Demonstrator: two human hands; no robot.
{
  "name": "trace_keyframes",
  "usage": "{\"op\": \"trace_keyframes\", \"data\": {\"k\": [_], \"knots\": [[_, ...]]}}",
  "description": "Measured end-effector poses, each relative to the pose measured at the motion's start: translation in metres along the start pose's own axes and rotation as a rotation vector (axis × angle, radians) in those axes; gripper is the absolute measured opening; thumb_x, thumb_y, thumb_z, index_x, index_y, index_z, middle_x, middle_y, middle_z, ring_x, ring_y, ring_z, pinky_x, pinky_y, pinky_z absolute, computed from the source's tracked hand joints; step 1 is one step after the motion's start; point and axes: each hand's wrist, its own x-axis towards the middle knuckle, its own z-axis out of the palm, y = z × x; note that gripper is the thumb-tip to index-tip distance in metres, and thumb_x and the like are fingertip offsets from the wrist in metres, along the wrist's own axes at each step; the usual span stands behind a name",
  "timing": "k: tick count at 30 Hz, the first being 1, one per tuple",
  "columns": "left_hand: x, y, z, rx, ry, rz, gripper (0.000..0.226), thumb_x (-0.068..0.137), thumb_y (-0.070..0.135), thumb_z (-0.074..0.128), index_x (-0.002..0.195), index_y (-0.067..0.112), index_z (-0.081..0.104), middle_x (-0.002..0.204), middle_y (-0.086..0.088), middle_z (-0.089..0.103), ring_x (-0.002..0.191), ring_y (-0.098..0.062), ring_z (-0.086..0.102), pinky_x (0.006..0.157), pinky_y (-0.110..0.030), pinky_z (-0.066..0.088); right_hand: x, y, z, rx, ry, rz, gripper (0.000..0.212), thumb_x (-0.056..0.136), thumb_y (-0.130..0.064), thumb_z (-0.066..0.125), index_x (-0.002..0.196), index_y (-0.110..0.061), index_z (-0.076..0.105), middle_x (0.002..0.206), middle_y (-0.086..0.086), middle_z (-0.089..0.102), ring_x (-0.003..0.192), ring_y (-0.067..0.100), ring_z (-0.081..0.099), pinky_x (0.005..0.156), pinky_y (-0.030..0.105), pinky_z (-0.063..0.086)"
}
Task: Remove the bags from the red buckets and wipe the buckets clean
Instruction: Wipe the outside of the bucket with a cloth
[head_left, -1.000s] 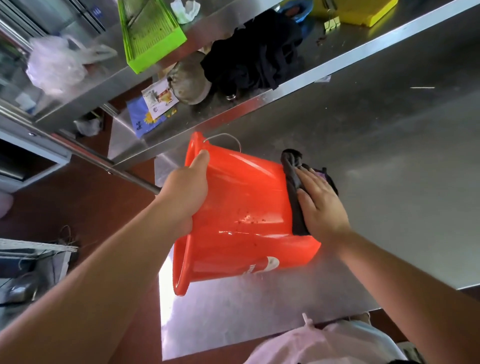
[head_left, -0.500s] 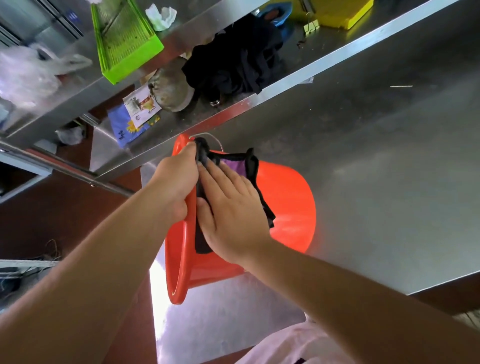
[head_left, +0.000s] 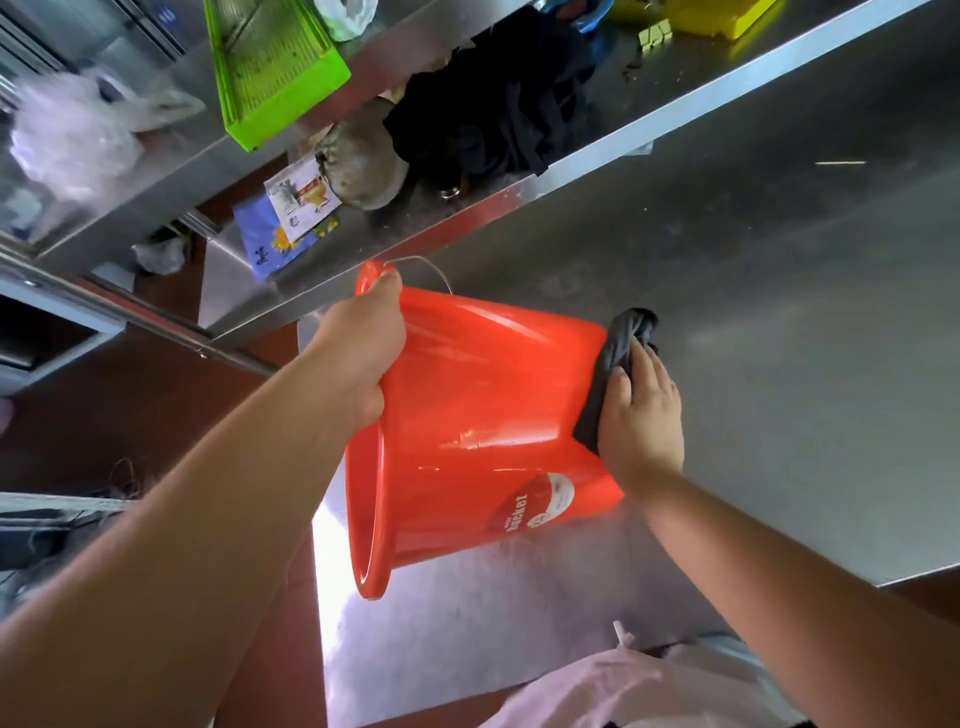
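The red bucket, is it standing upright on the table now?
No, the red bucket lies tipped on its side on the table, the left hand gripping its rim while the right hand presses a dark cloth near its base.

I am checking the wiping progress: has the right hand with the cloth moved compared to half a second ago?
Yes. The right hand moved with the cloth from the rim to the base end of the bucket.

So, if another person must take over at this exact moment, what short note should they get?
Left hand: gripping the rim of the red bucket, which lies tipped on its side on the steel table, mouth toward the person.
Right hand: pressing a dark cloth against the bucket's base end.
Done: no bag shows on this bucket; outside wiping is under way.
Left: finish wiping; the inside is not visible. No other bucket is in view.
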Motion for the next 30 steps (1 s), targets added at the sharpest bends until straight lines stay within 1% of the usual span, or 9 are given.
{"op": "trace_keyframes", "data": {"k": [5, 9, 13, 16, 20, 23, 26, 28, 30], "knots": [[-0.002, 0.0, 0.003, 0.009, 0.02, -0.013, 0.054, 0.094, 0.065, 0.06, 0.12, 0.02, 0.071, 0.111, -0.007, 0.079, 0.095, -0.027, 0.078, 0.092, -0.049, 0.061, -0.024, -0.06, 0.009, -0.142, -0.053, -0.326, 0.054, 0.098, -0.023, 0.036, 0.145, -0.005, 0.053, 0.153, 0.012, 0.049, 0.144, 0.026, 0.042, 0.121, 0.038, 0.028], [-0.008, -0.003, 0.007, 0.047, -0.008, 0.02, 0.052, 0.096, 0.062, 0.058, 0.126, 0.02, 0.07, 0.107, -0.005, 0.079, 0.097, -0.027, 0.077, 0.097, -0.046, 0.059, -0.041, -0.126, 0.024, -0.121, -0.192, -0.652, 0.052, 0.099, -0.029, 0.036, 0.147, -0.016, 0.052, 0.153, 0.003, 0.05, 0.142, 0.023, 0.045, 0.117, 0.04, 0.033], [-0.008, -0.01, -0.004, -0.011, -0.018, 0.022, 0.044, 0.097, 0.057, 0.061, 0.116, 0.02, 0.075, 0.103, -0.002, 0.081, 0.095, -0.021, 0.078, 0.096, -0.042, 0.061, -0.029, -0.143, 0.03, -0.185, -0.313, -0.798, 0.047, 0.103, -0.032, 0.045, 0.147, -0.02, 0.052, 0.151, -0.002, 0.052, 0.138, 0.021, 0.048, 0.113, 0.04, 0.034], [-0.006, -0.015, -0.009, -0.072, -0.009, 0.021, 0.047, 0.099, 0.054, 0.061, 0.126, 0.017, 0.07, 0.104, -0.004, 0.079, 0.091, -0.023, 0.077, 0.095, -0.049, 0.062, -0.011, -0.137, 0.033, -0.225, -0.306, -0.726, 0.046, 0.099, -0.039, 0.046, 0.141, -0.026, 0.058, 0.144, -0.003, 0.059, 0.131, 0.022, 0.055, 0.107, 0.041, 0.041], [-0.009, -0.024, -0.017, -0.055, -0.017, -0.02, 0.051, 0.095, 0.062, 0.062, 0.113, 0.015, 0.074, 0.097, -0.009, 0.081, 0.086, -0.028, 0.08, 0.089, -0.053, 0.062, 0.038, -0.102, 0.021, -0.332, -0.345, -0.413, 0.039, 0.098, -0.044, 0.036, 0.118, -0.028, 0.064, 0.128, 0.002, 0.066, 0.116, 0.031, 0.06, 0.09, 0.043, 0.047], [-0.012, -0.022, -0.017, -0.035, 0.005, 0.011, 0.058, 0.082, 0.067, 0.065, 0.115, 0.02, 0.073, 0.111, -0.012, 0.079, 0.093, -0.032, 0.079, 0.09, -0.054, 0.062, 0.061, -0.063, 0.005, -0.387, -0.338, -0.209, 0.041, 0.093, -0.047, 0.032, 0.114, -0.03, 0.062, 0.126, 0.005, 0.066, 0.113, 0.033, 0.06, 0.087, 0.043, 0.045], [-0.016, -0.016, -0.011, 0.018, 0.01, 0.023, 0.066, 0.076, 0.072, 0.064, 0.118, 0.022, 0.074, 0.119, -0.01, 0.075, 0.101, -0.032, 0.076, 0.095, -0.05, 0.06, 0.071, -0.033, -0.002, -0.262, -0.284, -0.025, 0.038, 0.093, -0.044, 0.036, 0.111, -0.027, 0.064, 0.124, 0.012, 0.066, 0.109, 0.036, 0.06, 0.081, 0.038, 0.043], [-0.014, -0.014, -0.01, 0.038, 0.014, 0.013, 0.063, 0.083, 0.072, 0.063, 0.119, 0.021, 0.073, 0.115, -0.008, 0.076, 0.1, -0.031, 0.075, 0.096, -0.05, 0.059, 0.069, -0.017, -0.006, -0.171, -0.254, 0.063, 0.039, 0.098, -0.039, 0.036, 0.119, -0.023, 0.064, 0.13, 0.016, 0.063, 0.116, 0.037, 0.058, 0.084, 0.037, 0.04], [-0.011, -0.013, -0.01, 0.049, 0.032, 0.01, 0.061, 0.086, 0.07, 0.063, 0.12, 0.021, 0.073, 0.115, -0.007, 0.076, 0.1, -0.031, 0.076, 0.095, -0.049, 0.059, 0.055, -0.009, -0.007, -0.094, -0.207, 0.067, 0.042, 0.099, -0.033, 0.036, 0.13, -0.02, 0.061, 0.137, 0.013, 0.06, 0.125, 0.034, 0.054, 0.099, 0.038, 0.04]]}}
